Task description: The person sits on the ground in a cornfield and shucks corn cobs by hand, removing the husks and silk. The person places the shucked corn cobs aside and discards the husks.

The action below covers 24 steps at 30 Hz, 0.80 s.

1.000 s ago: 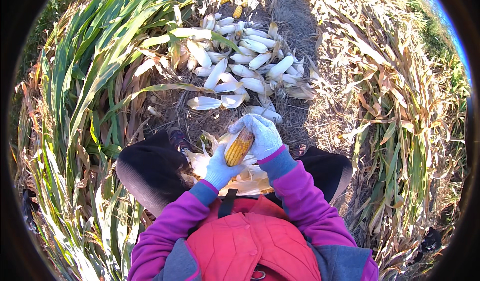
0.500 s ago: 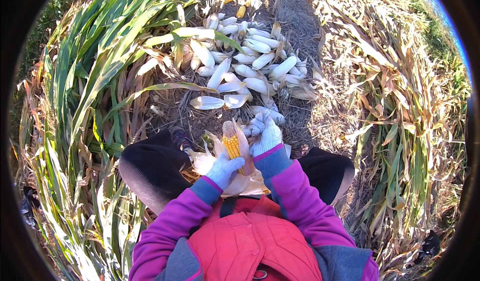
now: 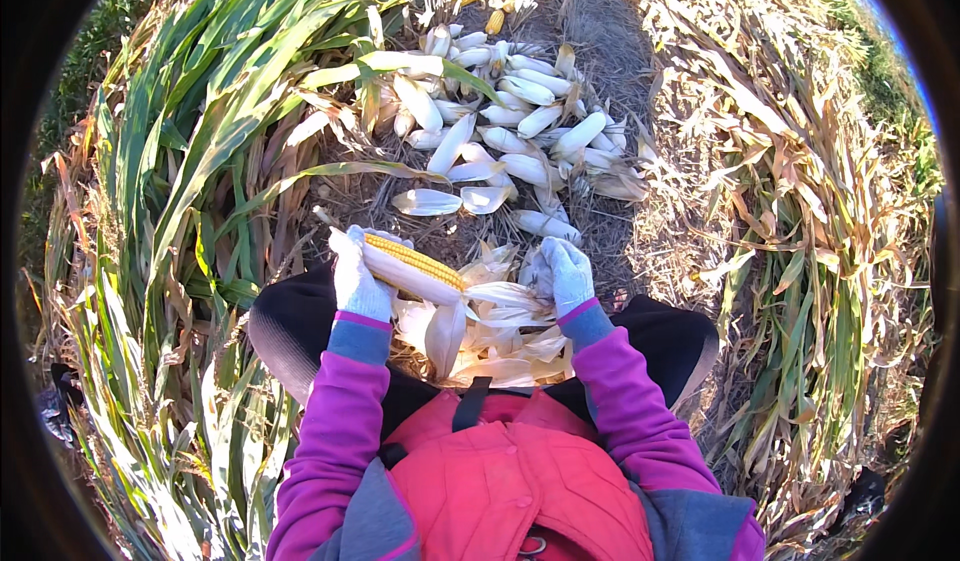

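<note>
Near centre, a yellow corn cob (image 3: 416, 258), half wrapped in pale husk (image 3: 446, 331), sits in the closed grip of the left hand (image 3: 360, 279). The right hand (image 3: 566, 273), partly hidden, seems closed on the husk. Heaped ears (image 3: 520, 111) lie farther off.

The left hand (image 3: 362, 283) and right hand (image 3: 568, 273), both gloved, are spread apart before the torso (image 3: 515, 471), roughly level, each with fingers curled closed. The left forearm (image 3: 345, 396) and right forearm (image 3: 635, 396) slant inward toward the wrists; the left knee (image 3: 285, 331) and right knee (image 3: 680, 346) splay outward.
</note>
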Each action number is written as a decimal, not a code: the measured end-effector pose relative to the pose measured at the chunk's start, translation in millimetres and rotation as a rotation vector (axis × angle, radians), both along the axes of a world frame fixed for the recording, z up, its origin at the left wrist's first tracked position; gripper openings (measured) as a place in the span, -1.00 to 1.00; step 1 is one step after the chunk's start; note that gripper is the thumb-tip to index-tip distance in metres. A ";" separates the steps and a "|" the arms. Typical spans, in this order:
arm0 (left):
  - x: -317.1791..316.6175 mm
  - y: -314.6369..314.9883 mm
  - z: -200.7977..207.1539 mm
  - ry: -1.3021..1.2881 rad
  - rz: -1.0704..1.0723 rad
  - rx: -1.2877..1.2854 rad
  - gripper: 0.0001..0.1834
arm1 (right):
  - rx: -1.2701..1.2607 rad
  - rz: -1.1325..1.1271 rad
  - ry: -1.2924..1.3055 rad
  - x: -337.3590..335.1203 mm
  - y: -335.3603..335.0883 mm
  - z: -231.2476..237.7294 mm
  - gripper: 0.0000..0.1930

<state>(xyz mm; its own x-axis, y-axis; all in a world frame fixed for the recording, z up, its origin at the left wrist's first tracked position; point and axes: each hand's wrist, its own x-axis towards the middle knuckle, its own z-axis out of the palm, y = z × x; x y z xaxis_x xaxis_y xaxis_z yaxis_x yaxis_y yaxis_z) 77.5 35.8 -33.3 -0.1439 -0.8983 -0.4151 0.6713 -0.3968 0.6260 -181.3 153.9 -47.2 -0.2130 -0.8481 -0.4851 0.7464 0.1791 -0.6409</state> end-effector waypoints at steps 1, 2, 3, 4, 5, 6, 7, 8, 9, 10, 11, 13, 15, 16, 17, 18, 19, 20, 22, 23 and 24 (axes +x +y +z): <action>8.4 -10.0 7.7 0.016 0.058 0.055 -0.67 | -0.048 -0.042 -0.210 -12.5 8.8 -24.2 -0.76; 12.5 -15.7 -9.5 0.064 0.059 0.002 -0.67 | 0.174 -0.095 -0.085 -7.6 4.5 -37.9 -0.80; -4.3 -9.3 -2.7 -0.038 -0.019 -0.077 -0.70 | 0.096 0.091 0.138 -18.0 10.7 -79.7 -0.80; -8.3 -2.7 -6.5 -0.086 0.026 -0.089 -0.76 | 0.078 0.208 0.529 -6.0 9.9 -83.7 -0.73; -13.3 2.4 -11.2 -0.127 0.063 -0.098 -0.81 | 0.059 0.314 0.927 9.8 5.1 -69.8 -0.63; -13.8 6.7 -13.5 -0.168 0.047 -0.109 -0.85 | 0.131 0.457 1.137 11.6 1.9 -50.9 -0.44; -10.2 10.7 -21.7 -0.213 0.033 -0.153 -0.82 | 0.050 0.471 1.262 20.8 -5.5 -23.6 -0.41; -12.3 14.4 -26.2 -0.220 0.008 -0.132 -0.81 | -0.023 0.477 1.396 27.8 -11.3 0.2 -0.37; -15.2 19.2 -28.4 -0.225 -0.019 -0.109 -0.80 | -0.095 0.482 1.528 35.8 -16.0 19.3 -0.33; -20.7 24.8 -26.0 -0.208 -0.054 -0.116 -0.79 | -0.169 0.494 1.462 45.8 -22.0 36.2 -0.30; -24.2 30.6 -23.1 -0.196 -0.083 -0.123 -0.76 | -0.248 0.508 1.390 58.5 -29.1 44.0 -0.26; -38.2 40.6 -23.0 -0.189 -0.145 -0.139 -0.57 | -0.371 0.464 1.348 83.8 -39.9 37.7 -0.29; -42.7 43.9 -16.7 0.068 -0.265 0.015 -0.39 | -0.375 0.243 1.203 99.0 -37.6 13.2 -0.42; -46.2 48.3 -13.3 0.076 -0.268 0.002 -0.36 | -0.384 0.145 1.196 104.4 -34.5 14.9 -0.55; -47.4 49.6 -12.1 0.104 -0.263 -0.003 -0.40 | -0.408 0.133 1.134 103.8 -35.7 11.9 -0.58; -48.5 50.3 -11.5 0.131 -0.260 -0.008 -0.44 | -0.430 0.119 1.072 101.4 -37.7 7.7 -0.60; -48.2 52.0 -9.4 0.158 -0.262 -0.012 -0.48 | -0.449 0.100 1.010 100.9 -37.9 7.5 -0.63; -47.5 53.3 -8.2 0.185 -0.265 -0.016 -0.51 | -0.405 0.099 0.919 101.9 -38.0 8.4 -0.76; -45.6 51.9 -13.8 0.040 -0.216 -0.039 -0.65 | -0.277 0.016 0.448 103.1 -39.3 7.9 -0.84; -45.9 51.7 -14.4 -0.030 -0.188 -0.051 -0.72 | -0.211 -0.022 0.215 102.5 -40.3 8.5 -0.88; -44.6 49.8 -14.2 -0.049 -0.110 0.021 -0.87 | -0.258 -0.095 0.045 98.2 -39.9 9.5 -0.92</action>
